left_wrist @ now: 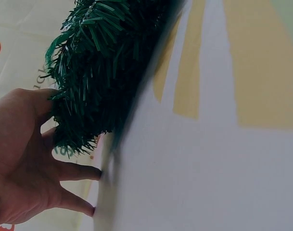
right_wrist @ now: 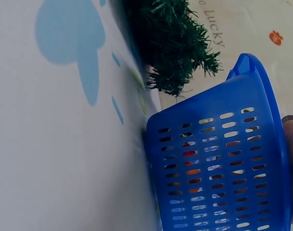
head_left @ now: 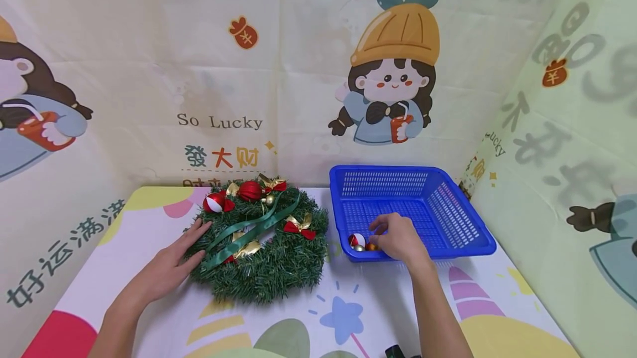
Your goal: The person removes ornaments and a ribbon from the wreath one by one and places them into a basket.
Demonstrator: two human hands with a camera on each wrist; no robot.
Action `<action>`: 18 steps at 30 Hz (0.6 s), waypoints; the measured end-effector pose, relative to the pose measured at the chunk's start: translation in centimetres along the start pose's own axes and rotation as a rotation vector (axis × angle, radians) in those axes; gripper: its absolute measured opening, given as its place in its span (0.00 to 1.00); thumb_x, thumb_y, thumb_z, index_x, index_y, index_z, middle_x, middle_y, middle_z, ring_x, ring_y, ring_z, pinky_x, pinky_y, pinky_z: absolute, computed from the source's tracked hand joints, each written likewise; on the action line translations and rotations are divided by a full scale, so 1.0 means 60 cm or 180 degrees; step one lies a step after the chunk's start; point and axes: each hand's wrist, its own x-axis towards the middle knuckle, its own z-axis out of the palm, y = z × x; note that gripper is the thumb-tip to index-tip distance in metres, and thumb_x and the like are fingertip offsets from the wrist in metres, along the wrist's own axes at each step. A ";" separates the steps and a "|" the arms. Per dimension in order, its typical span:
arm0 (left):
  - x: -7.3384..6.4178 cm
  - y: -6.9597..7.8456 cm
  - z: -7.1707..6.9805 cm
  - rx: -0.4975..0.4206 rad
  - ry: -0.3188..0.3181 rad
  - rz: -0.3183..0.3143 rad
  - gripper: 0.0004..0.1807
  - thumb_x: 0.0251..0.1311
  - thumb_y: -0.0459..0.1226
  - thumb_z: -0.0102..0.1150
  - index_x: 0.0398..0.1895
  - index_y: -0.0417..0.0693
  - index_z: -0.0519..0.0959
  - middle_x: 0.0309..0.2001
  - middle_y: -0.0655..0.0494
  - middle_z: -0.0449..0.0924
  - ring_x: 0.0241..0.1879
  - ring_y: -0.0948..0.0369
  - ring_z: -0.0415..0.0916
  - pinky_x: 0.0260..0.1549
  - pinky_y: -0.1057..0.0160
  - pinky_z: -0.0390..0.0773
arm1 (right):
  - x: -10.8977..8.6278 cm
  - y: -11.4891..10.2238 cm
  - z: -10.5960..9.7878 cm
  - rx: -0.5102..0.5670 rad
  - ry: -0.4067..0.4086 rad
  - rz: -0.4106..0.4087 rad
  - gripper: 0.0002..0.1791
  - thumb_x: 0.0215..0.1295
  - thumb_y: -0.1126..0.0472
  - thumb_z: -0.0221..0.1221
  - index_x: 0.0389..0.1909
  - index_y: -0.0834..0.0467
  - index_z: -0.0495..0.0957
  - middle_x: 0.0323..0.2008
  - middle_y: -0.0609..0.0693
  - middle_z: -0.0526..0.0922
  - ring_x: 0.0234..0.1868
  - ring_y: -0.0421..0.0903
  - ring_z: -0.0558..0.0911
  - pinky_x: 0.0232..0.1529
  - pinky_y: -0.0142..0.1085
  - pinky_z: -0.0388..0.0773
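Observation:
A green artificial wreath [head_left: 269, 275] lies on the table, trimmed with red and gold bows, a red ball [head_left: 250, 191], a red-and-white ball [head_left: 215, 202] and green ribbon [head_left: 264, 225]. My left hand [head_left: 166, 266] rests at its left side, fingers spread, some touching the needles. To the right, my right hand [head_left: 400, 236] reaches over the front rim into a blue plastic basket [head_left: 338, 208], fingers loosely bent. Beside its fingertips lie a red-and-white ball [head_left: 356, 239], a small gold ball [head_left: 359, 248] and an orange one [head_left: 371, 247]. Nothing held shows; the right wrist view hides most of that hand behind the basket wall.
A patterned cloth covers the table, and printed fabric walls [head_left: 298, 70] stand close behind and at both sides. A dark object [head_left: 395, 351] lies at the front edge beside my right forearm. The basket stands right of the wreath with a narrow gap between them.

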 end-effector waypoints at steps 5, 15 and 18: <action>0.000 -0.002 0.002 -0.0029 0.0001 -0.0004 0.35 0.80 0.47 0.52 0.85 0.59 0.54 0.84 0.37 0.46 0.76 0.26 0.52 0.65 0.21 0.59 | 0.001 -0.007 0.004 0.0056 0.0191 -0.0087 0.12 0.65 0.65 0.68 0.48 0.60 0.87 0.43 0.57 0.89 0.42 0.52 0.85 0.43 0.46 0.88; -0.002 0.001 0.001 0.0010 0.0012 -0.0011 0.35 0.80 0.47 0.51 0.85 0.58 0.54 0.84 0.37 0.47 0.76 0.26 0.53 0.65 0.22 0.60 | -0.003 -0.048 0.029 0.0373 0.0691 -0.0481 0.15 0.68 0.64 0.67 0.55 0.57 0.85 0.49 0.58 0.88 0.48 0.54 0.87 0.46 0.47 0.88; 0.000 0.001 0.001 0.0001 -0.0001 -0.0005 0.35 0.80 0.47 0.51 0.85 0.59 0.54 0.84 0.38 0.47 0.76 0.26 0.53 0.65 0.22 0.61 | -0.002 -0.063 0.038 0.0444 0.0770 -0.0620 0.15 0.68 0.64 0.67 0.55 0.57 0.85 0.49 0.57 0.88 0.47 0.54 0.88 0.48 0.48 0.88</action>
